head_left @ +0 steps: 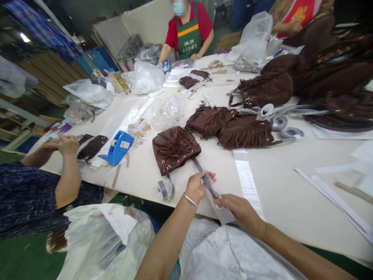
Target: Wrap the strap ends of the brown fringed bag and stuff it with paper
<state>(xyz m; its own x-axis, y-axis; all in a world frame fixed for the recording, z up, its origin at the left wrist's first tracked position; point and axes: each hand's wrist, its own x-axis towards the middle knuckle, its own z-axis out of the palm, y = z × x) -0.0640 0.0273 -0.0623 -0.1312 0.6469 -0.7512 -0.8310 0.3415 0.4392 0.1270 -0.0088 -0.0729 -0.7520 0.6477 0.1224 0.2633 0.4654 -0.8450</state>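
Observation:
A brown fringed bag (174,149) lies on the white table (279,186) just ahead of me. Its dark strap (201,171) runs toward me into a narrow clear plastic sleeve (217,202). My left hand (197,186), with a bracelet at the wrist, grips the strap and the sleeve's upper end. My right hand (239,212) holds the sleeve's lower end at the table's near edge. A roll of grey wrap (165,189) lies beside the bag's ring.
Two more fringed bags (230,126) lie in the middle, and a pile of brown bags (320,74) at the far right. A blue tape dispenser (118,147) stands left. A co-worker's hands (62,144) work at the left; another person in a green apron (189,35) stands opposite. Plastic bags (110,237) sit below.

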